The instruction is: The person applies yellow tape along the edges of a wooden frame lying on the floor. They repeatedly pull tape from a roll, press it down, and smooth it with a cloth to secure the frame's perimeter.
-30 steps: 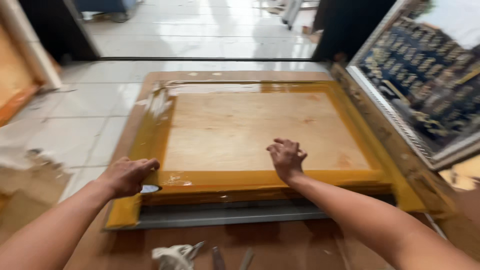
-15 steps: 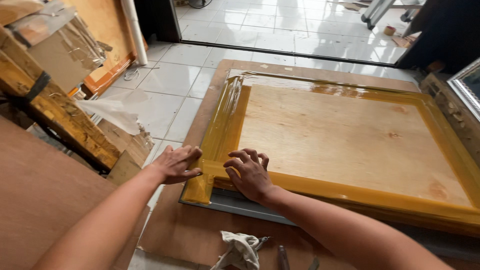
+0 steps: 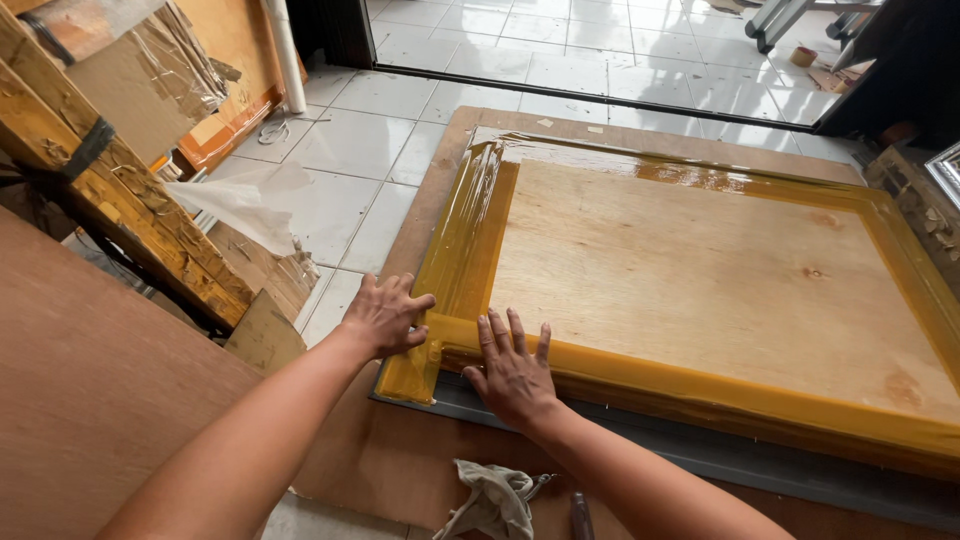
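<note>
Your left hand (image 3: 385, 315) and right hand (image 3: 515, 368), both flat and gripping nothing, press the yellow rubbery mould frame (image 3: 452, 262) at its near corner, so next calls for firm, even pressure along that edge.

Amber-yellow mould (image 3: 470, 240), pale wood panel (image 3: 700, 270) w/ grain.

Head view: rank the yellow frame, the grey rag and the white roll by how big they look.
1. Yellow frame, by far the largest.
2. Grey rag.
3. White roll.
The rag and roll look close in size, and the rag lies nearer the camera, so their order is unsure.
</note>
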